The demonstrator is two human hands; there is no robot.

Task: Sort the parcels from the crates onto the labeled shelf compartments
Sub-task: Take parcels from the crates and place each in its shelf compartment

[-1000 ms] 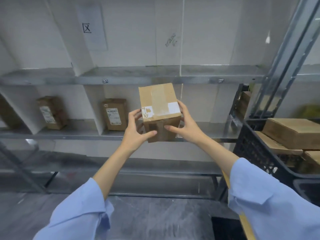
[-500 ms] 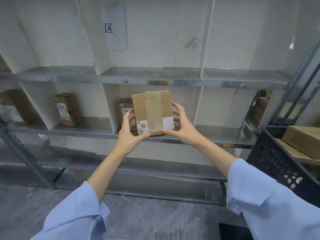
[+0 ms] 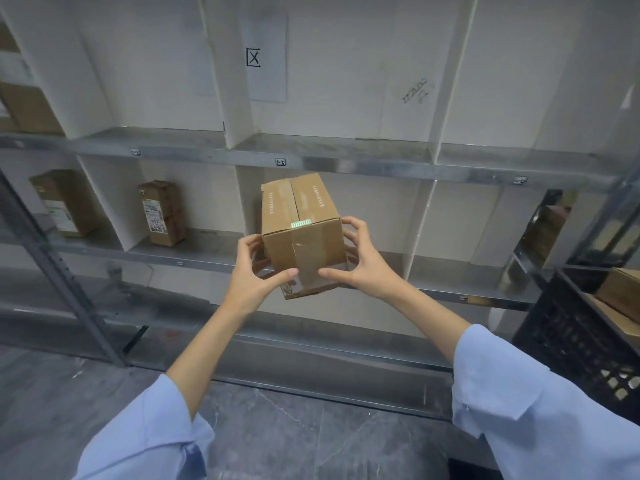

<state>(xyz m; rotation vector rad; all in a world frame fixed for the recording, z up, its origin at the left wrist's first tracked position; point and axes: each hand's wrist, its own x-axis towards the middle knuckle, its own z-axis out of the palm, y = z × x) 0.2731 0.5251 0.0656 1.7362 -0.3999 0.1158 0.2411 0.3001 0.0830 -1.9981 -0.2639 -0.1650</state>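
A brown taped cardboard parcel (image 3: 300, 230) is held up in front of the metal shelf (image 3: 346, 164), at the level of the middle row of compartments. My left hand (image 3: 258, 271) grips its left side with the thumb across the front face. On the right side my right hand (image 3: 360, 261) grips it, thumb on the tape. The parcel's seam faces up and its far end points into the compartment under a small tag (image 3: 281, 162). Whatever stands in that compartment is hidden behind the parcel.
Two other parcels (image 3: 162, 213) (image 3: 64, 202) stand in compartments to the left. A black crate (image 3: 581, 330) with more cardboard parcels (image 3: 620, 296) sits at the right. A paper label (image 3: 265, 51) hangs on a divider above. Grey stone floor lies below.
The parcel has been turned from its taped, white-labelled face toward me to seam-up, its far end pointing into the shelf. The view has moved closer to the shelf and shifted left.
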